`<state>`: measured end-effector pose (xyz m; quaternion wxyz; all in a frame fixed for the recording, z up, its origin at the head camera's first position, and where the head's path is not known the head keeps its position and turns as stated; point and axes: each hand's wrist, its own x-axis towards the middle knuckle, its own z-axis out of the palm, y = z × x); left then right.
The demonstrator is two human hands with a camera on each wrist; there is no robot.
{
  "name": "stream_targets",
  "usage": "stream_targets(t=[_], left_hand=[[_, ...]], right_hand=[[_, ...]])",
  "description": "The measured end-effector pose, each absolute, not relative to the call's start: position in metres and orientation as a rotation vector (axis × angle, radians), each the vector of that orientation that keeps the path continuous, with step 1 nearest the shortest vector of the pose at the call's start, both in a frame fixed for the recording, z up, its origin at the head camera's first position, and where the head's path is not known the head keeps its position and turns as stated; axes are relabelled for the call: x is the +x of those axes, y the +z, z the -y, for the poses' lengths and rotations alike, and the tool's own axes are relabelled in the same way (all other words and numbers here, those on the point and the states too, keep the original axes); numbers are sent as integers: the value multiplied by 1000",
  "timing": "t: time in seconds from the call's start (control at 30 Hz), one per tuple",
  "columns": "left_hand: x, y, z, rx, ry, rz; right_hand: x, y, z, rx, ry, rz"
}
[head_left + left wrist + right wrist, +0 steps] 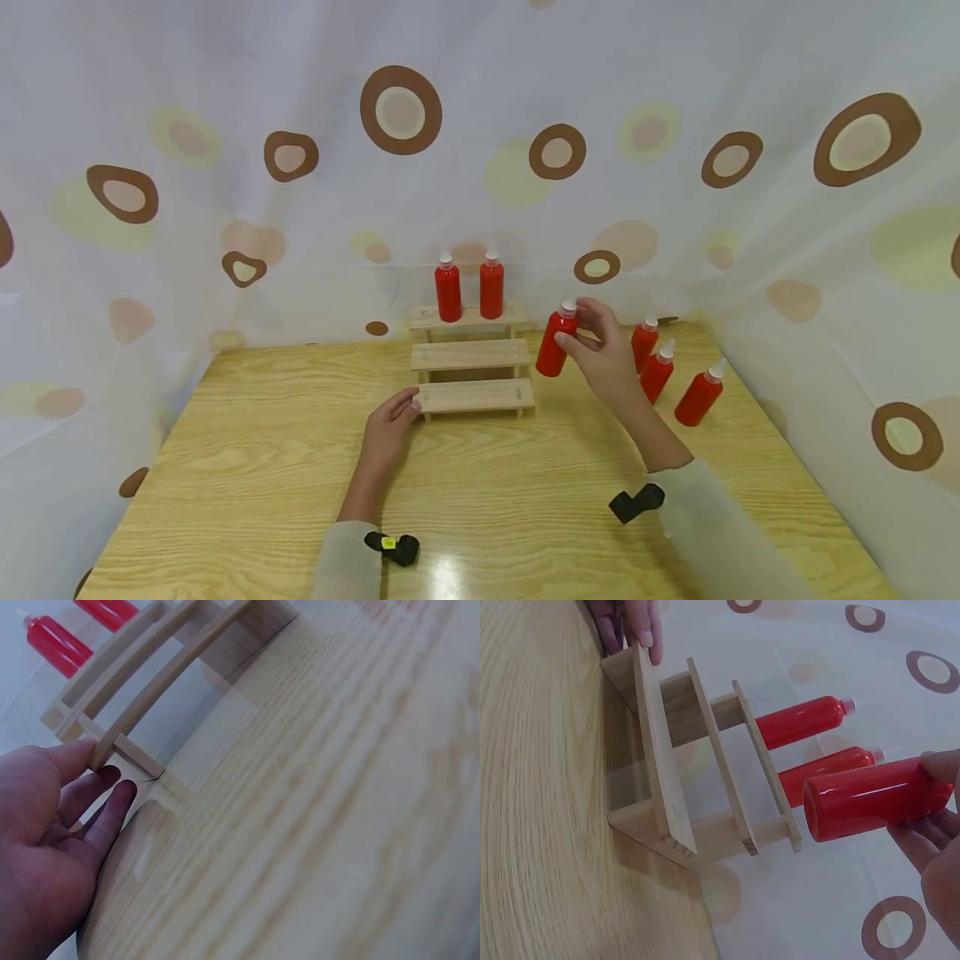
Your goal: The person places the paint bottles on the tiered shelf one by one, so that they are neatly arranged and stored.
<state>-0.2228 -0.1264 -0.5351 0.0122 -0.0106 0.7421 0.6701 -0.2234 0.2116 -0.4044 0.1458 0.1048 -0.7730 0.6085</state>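
A red bottle point(552, 343) with a white cap is held up by my right hand point(606, 356), thumb on one side and fingers round the other. It tilts slightly and hangs to the right of a three-step wooden rack point(471, 356). In the right wrist view the held bottle point(870, 801) shows its base toward the rack. My left hand point(390, 427) pinches the left end of the rack's lowest step, thumb against the board point(120, 735). Two more red bottles, one on the left point(448, 292) and one on the right point(491, 290), stand upright on the top step.
Three red bottles stand at the table's right: a rear one point(643, 342) partly behind my right hand, a middle one point(657, 377) and a front one point(697, 398), the latter two with pointed white tips. A patterned curtain point(465, 192) hangs behind the wood-grain table point(480, 492).
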Motion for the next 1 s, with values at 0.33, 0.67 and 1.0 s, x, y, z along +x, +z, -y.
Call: stream_targets(t=[0.33, 0.67, 1.0], left_hand=[[-220, -531, 127, -26, 2106, -2240], [-222, -534, 129, -35, 2111, -2252], [-223, -534, 129, -33, 2110, -2251]], right_hand=[[-253, -419, -159, 421, 1794, 2230], [-279, -429, -118, 498, 1798, 2234], [-295, -431, -89, 530, 1756, 2264]])
